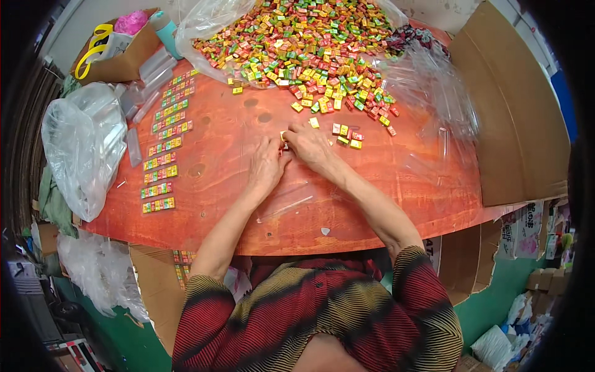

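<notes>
Both hands meet at the middle of the red table [229, 211]. My left hand [266, 164] is closed, its fingertips against a few small coloured boxes [284, 147]. From the far side, my right hand [310, 147] closes on the same boxes, mostly hidden by the fingers. One yellow box [314, 123] lies just beyond the right hand, and a small cluster of red and yellow boxes [356, 136] sits to its right. A clear plastic sleeve [286, 202] rests on the table nearer to me. A big heap of similar boxes [310, 43] covers the far side.
Several rows of boxes [160, 174] form a column at left, beside a clear plastic bag [87, 149]. Clear sleeves [443, 105] pile up at right by a tall cardboard flap [511, 111]. A carton [127, 59] and a teal bottle [165, 32] stand far left.
</notes>
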The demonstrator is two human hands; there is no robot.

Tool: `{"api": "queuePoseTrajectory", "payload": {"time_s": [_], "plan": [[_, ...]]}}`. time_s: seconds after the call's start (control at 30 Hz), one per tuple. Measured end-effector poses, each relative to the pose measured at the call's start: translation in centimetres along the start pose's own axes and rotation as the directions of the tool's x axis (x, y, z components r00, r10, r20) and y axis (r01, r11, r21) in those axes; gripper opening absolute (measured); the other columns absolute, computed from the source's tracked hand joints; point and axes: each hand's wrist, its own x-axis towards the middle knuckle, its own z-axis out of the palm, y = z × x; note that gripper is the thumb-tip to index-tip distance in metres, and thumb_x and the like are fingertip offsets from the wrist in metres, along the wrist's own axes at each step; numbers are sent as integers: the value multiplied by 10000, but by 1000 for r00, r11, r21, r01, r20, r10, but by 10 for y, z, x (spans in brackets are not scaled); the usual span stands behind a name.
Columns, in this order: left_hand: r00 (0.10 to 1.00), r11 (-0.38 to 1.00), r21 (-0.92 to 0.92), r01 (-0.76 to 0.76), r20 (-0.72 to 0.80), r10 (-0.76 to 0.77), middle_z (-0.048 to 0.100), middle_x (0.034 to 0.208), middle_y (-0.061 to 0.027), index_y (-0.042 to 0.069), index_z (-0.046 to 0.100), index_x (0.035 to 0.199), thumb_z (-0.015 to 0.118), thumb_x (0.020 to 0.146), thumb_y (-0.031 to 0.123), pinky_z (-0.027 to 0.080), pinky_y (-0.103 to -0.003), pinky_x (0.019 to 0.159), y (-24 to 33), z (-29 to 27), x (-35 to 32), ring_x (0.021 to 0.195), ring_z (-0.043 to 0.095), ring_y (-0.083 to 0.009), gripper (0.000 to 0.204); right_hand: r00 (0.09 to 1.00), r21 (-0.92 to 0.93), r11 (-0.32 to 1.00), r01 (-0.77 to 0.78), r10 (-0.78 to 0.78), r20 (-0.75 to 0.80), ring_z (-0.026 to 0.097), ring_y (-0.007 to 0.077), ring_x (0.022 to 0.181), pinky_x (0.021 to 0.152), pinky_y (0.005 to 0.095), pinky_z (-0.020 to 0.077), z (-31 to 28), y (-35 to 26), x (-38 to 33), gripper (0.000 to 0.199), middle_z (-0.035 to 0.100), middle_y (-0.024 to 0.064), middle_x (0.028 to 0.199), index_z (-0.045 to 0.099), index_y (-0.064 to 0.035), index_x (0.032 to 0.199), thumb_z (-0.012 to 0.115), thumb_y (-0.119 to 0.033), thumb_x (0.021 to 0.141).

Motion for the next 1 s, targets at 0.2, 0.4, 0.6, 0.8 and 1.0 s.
{"api": "queuePoseTrajectory", "payload": {"time_s": [0.2, 0.4, 0.6, 0.8, 1.0], "plan": [[1000, 988, -153, -10, 11, 12, 500, 831, -156, 11, 546, 894, 662, 674, 58, 428, -417, 694, -9, -1, -5, 809, 517, -337, 253, 1000, -16, 1000, -19, 19, -19, 532, 317, 785, 650, 394, 451, -9, 11, -17, 105, 531, 140, 826, 534, -18, 791, 450, -68, 754], [992, 991, -63, 121, 27, -120, 505, 846, -153, 14, 547, 923, 658, 672, 36, 428, -418, 690, -7, -6, -8, 818, 525, -337, 275, 990, -205, 973, -107, 85, -115, 538, 307, 786, 651, 383, 456, -15, -3, -10, 127, 533, 137, 827, 552, -29, 833, 480, -76, 740], [998, 995, -81, 61, 30, -59, 521, 868, -159, 11, 554, 934, 651, 684, 31, 436, -425, 684, -10, -20, -10, 820, 537, -346, 269, 993, -11, 993, 116, -116, 0, 530, 313, 829, 692, 386, 454, 9, -12, 0, 202, 532, 119, 939, 541, -63, 955, 465, -95, 771], [995, 995, -6, 95, 45, -94, 549, 834, -165, -5, 584, 865, 639, 698, 36, 446, -412, 664, -15, -32, -13, 771, 560, -342, 180, 989, -98, 991, 94, -104, -107, 567, 297, 779, 610, 387, 485, -1, -1, 5, 106, 553, 134, 836, 559, -26, 804, 490, -61, 731], [980, 978, 57, 201, 6, -201, 583, 733, -207, -9, 603, 784, 656, 698, 169, 436, -437, 645, -15, -28, -4, 731, 576, -359, 205, 982, -125, 985, -120, 136, 129, 561, 342, 774, 641, 411, 467, -11, 9, 3, 133, 530, 175, 836, 531, -3, 870, 449, -42, 773]]}}
